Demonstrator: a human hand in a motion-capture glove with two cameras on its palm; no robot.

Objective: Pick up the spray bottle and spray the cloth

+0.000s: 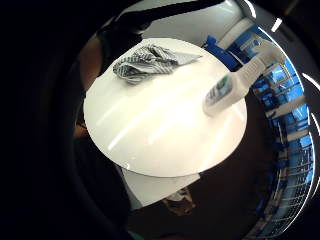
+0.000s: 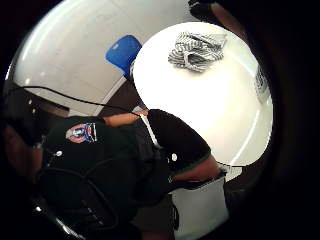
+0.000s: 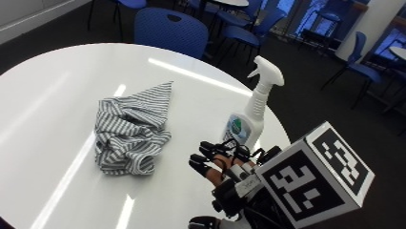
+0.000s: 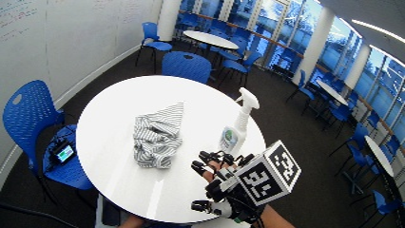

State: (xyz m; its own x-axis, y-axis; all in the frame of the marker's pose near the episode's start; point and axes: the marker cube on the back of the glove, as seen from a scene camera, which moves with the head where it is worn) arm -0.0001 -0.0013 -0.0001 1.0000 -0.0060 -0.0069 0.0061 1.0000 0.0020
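While it carries only two things, the round white worktop [image 3: 51,95] fills most of the outside view. A grey-and-white striped cloth [image 3: 132,129] lies crumpled near its middle, one pointed corner reaching toward the far rim. Well apart from it — close to the worktop's edge — a white spray bottle [image 3: 248,117] stands upright, its trigger head at the top and a green-and-blue label low on its body. Just beside the bottle's base, the gloved right hand [image 3: 225,167] hovers with fingers loosely spread, holding nothing and not touching the bottle.
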